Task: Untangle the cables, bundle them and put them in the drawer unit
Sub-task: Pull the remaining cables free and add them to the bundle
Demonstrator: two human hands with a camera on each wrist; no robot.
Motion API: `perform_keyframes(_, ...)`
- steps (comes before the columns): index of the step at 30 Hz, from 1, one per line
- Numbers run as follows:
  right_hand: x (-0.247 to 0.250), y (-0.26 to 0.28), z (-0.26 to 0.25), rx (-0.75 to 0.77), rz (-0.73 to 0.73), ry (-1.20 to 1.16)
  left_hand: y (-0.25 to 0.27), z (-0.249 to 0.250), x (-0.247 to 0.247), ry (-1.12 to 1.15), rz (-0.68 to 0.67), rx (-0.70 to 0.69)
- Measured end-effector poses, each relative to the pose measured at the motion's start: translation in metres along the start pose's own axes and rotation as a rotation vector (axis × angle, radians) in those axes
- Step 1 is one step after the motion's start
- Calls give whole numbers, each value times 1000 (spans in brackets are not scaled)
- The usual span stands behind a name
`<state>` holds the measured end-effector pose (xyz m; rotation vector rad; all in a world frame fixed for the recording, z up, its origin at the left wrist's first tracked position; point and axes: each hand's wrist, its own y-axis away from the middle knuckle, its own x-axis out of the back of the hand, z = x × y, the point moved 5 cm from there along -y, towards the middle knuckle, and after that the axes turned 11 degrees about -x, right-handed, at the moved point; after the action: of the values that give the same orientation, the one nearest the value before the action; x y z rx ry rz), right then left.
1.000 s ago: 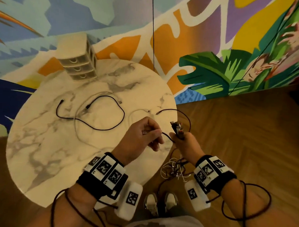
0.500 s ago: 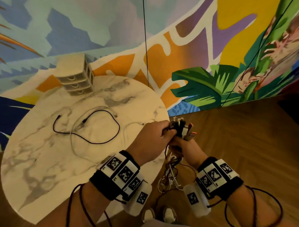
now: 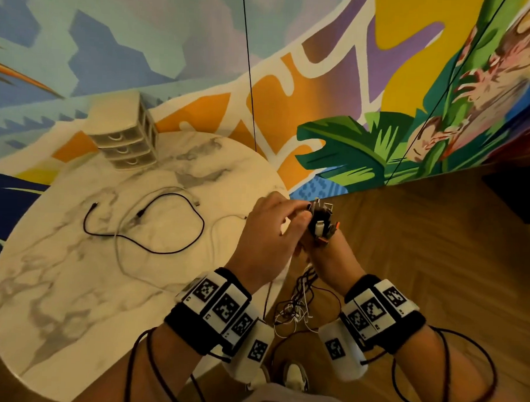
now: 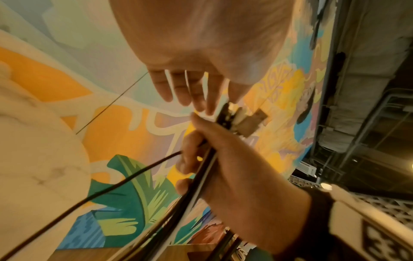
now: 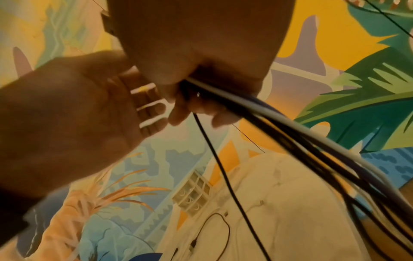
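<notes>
Right hand (image 3: 331,258) is clenched around a bundle of cables (image 3: 320,226), held upright just past the bench (image 3: 72,283) edge; the plug ends stand above the fist and the loose lengths hang below in a tangle (image 3: 295,311) of black and white strands. In the left wrist view the right hand's grip wraps the black and white leads just below the connectors.

Left hand (image 3: 271,240) is against the plug ends from the left, its fingertips (image 3: 306,207) touching the connector cluster. Whether its grip pinches a plug or only rests there cannot be told.

On the bench: one black cable (image 3: 165,227) lying in an open loop, and a pale cable (image 3: 124,255) looped across it. The drawer unit (image 3: 126,143), three drawers, all shut, stands at the far edge of the bench, well apart from the hands.

Both wrists carry bands with square black-and-white coded markers (image 3: 223,302). No legible brand, label or writing on the cables, plugs or drawer unit; lettering-like shapes on the wall mural (image 3: 324,75) cannot be read.
</notes>
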<state>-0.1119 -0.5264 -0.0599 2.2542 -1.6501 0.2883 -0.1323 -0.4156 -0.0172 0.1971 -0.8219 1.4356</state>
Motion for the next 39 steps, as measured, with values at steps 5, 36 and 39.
perform_keyframes(5, 20, 2, -19, 69, 153, -160, 5, -13, -16, 202, -107, 15)
perform_keyframes(36, 37, 19, 243, -829, 84, 235, -88, 114, -4, -410, -241, -636)
perform_keyframes(39, 38, 13, 244, -813, -31, 433, -92, 122, -7, -493, -238, -757)
